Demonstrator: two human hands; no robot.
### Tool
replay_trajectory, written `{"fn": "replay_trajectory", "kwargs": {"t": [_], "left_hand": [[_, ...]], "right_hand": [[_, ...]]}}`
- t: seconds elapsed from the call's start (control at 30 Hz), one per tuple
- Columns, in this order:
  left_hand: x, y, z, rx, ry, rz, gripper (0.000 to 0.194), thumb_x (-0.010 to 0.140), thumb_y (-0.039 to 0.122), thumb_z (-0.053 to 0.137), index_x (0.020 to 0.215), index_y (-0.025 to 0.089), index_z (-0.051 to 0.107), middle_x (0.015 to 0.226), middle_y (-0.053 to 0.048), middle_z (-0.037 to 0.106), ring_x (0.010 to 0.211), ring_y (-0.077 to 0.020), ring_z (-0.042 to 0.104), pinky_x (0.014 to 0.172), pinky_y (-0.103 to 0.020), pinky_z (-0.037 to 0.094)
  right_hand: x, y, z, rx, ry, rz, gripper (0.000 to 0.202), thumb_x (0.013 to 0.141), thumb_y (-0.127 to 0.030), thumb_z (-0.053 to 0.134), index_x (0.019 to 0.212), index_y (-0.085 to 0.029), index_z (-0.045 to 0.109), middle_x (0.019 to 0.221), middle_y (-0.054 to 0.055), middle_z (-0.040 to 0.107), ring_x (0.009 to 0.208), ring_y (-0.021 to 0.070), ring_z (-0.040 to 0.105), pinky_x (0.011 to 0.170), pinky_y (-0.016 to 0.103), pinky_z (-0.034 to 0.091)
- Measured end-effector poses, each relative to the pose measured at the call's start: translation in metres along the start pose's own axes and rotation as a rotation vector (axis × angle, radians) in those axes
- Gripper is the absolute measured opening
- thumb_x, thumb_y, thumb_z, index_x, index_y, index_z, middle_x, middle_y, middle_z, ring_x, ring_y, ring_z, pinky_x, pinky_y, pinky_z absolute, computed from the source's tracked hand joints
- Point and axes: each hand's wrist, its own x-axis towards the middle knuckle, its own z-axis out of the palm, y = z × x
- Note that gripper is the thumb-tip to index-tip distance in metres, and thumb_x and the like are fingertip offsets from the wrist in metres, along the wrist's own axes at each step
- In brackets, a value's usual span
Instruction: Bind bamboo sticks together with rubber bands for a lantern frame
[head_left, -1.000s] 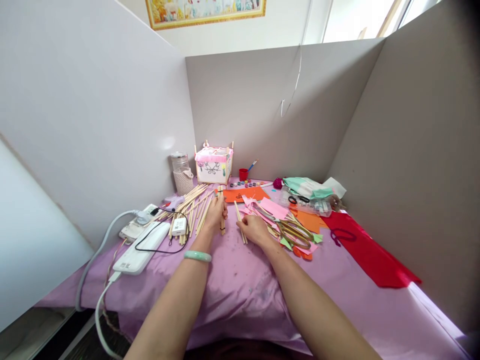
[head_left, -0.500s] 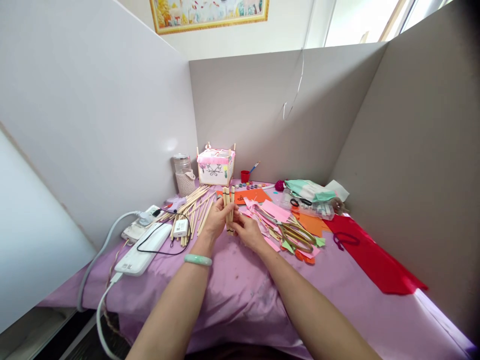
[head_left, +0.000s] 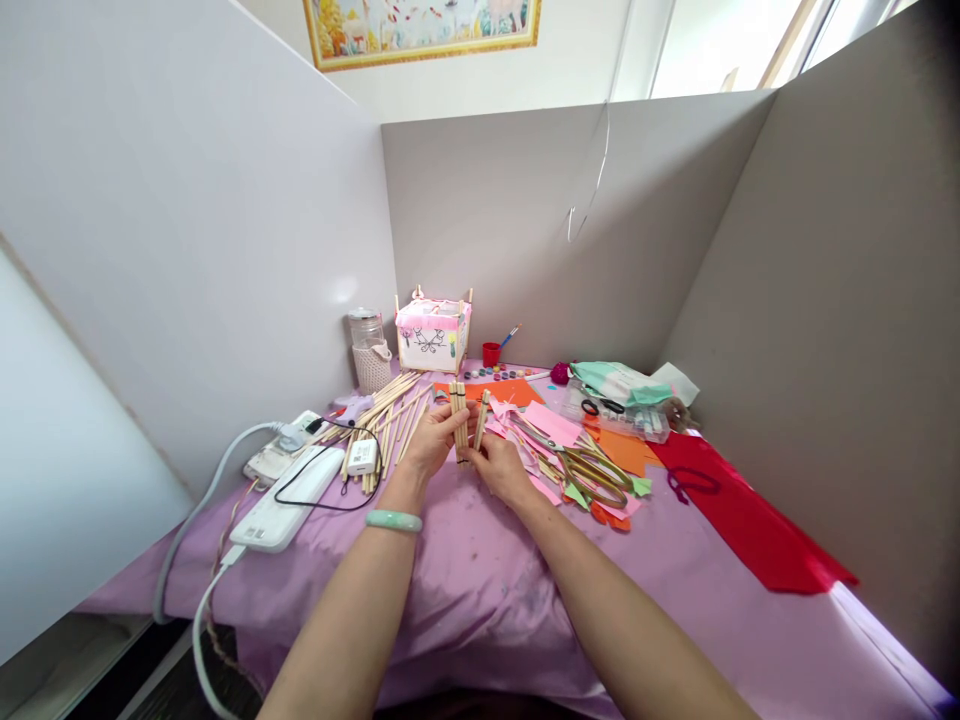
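Observation:
My left hand [head_left: 436, 437] grips a small upright bundle of wooden sticks [head_left: 459, 408] with dark bands near its top and bottom. Just to the right, my right hand [head_left: 497, 465] pinches a shorter-looking stick piece [head_left: 481, 420], tilted slightly right, with a dark mark near its top. The bundle and this piece stand apart at the top; fingers hide their lower parts. Loose wooden sticks [head_left: 390, 420] lie left of my hands. Gold-handled scissors [head_left: 592, 472] rest on pink paper scraps [head_left: 551, 422] at the right.
A decorated box [head_left: 433, 340], a jar [head_left: 369, 350] and a red cup [head_left: 490, 354] stand at the back. A white power bank [head_left: 285, 500] and cables lie left. Red felt [head_left: 742, 510] and a clear plastic case [head_left: 637, 420] are right. Grey panels [head_left: 525, 220] surround the purple cloth [head_left: 480, 580].
The right-hand stick piece has separated from the bundle and moved right, its top leaning right. My right hand has shifted slightly right; my left hand still holds the bundle.

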Motion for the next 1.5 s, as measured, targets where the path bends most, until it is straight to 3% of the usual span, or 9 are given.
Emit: {"fn": "replay_trajectory", "kwargs": {"t": [0.27,0.5,0.63,0.8,0.93,1.13,1.3,1.5], "left_hand": [[-0.003,0.003,-0.001,-0.010,-0.039,-0.049,0.031,0.067,0.025,0.075,0.095,0.012,0.069,0.092,-0.010,0.071,0.087,-0.0215,0.066,0.085,-0.035,0.048],[-0.001,0.002,-0.003,0.012,-0.070,-0.052,0.028,0.067,0.024,0.075,0.091,0.012,0.071,0.087,-0.009,0.072,0.084,-0.0200,0.066,0.082,-0.031,0.047],[0.001,0.000,-0.008,-0.018,-0.010,-0.051,0.029,0.065,0.024,0.076,0.093,0.014,0.071,0.085,-0.007,0.072,0.079,-0.0179,0.066,0.080,-0.031,0.047],[-0.002,0.004,-0.004,0.036,-0.039,-0.036,0.028,0.067,0.027,0.075,0.089,0.012,0.072,0.090,-0.011,0.072,0.085,-0.0207,0.066,0.081,-0.032,0.047],[-0.005,0.006,-0.001,0.012,-0.093,-0.050,0.031,0.066,0.028,0.076,0.092,0.012,0.071,0.094,-0.011,0.072,0.095,-0.0238,0.065,0.089,-0.035,0.045],[-0.002,0.003,-0.005,0.025,-0.096,-0.060,0.032,0.066,0.029,0.077,0.093,0.013,0.070,0.093,-0.010,0.072,0.093,-0.0223,0.066,0.090,-0.036,0.045],[-0.002,0.004,-0.004,0.032,-0.053,-0.065,0.030,0.063,0.029,0.078,0.086,0.012,0.071,0.084,-0.008,0.072,0.083,-0.0199,0.067,0.085,-0.034,0.047],[-0.003,0.004,-0.002,0.060,-0.095,-0.052,0.034,0.065,0.033,0.077,0.090,0.012,0.070,0.088,-0.009,0.072,0.086,-0.0209,0.067,0.086,-0.035,0.047]], "right_hand": [[0.002,0.000,-0.005,0.010,-0.011,0.005,0.015,0.081,-0.026,0.058,0.084,-0.015,0.067,0.073,0.004,0.068,0.065,0.0145,0.059,0.060,0.022,0.038],[0.007,0.003,-0.001,-0.048,-0.065,-0.029,0.014,0.082,-0.023,0.055,0.087,-0.014,0.064,0.085,0.008,0.068,0.078,0.0177,0.061,0.066,0.024,0.039],[0.006,0.004,-0.003,-0.025,-0.012,0.042,0.011,0.079,-0.024,0.060,0.085,-0.015,0.063,0.075,0.003,0.066,0.066,0.0138,0.057,0.060,0.022,0.036],[0.007,0.006,-0.005,-0.090,-0.044,0.009,0.021,0.085,-0.026,0.053,0.070,-0.016,0.063,0.062,0.000,0.060,0.058,0.0112,0.050,0.056,0.022,0.030],[0.010,0.008,-0.003,-0.080,-0.078,-0.026,0.025,0.087,-0.025,0.050,0.070,-0.014,0.064,0.068,0.003,0.061,0.063,0.0119,0.052,0.059,0.022,0.032],[0.012,0.010,-0.004,0.010,-0.141,-0.003,0.025,0.087,-0.028,0.049,0.077,-0.014,0.067,0.067,0.003,0.062,0.062,0.0128,0.054,0.057,0.023,0.034],[0.012,0.010,-0.003,0.038,-0.107,0.014,0.016,0.080,-0.026,0.058,0.079,-0.014,0.069,0.070,0.002,0.065,0.064,0.0134,0.056,0.058,0.022,0.036],[0.013,0.011,-0.002,0.015,-0.097,-0.033,0.016,0.079,-0.023,0.059,0.084,-0.014,0.071,0.080,0.004,0.070,0.072,0.0156,0.059,0.065,0.023,0.040]]}}
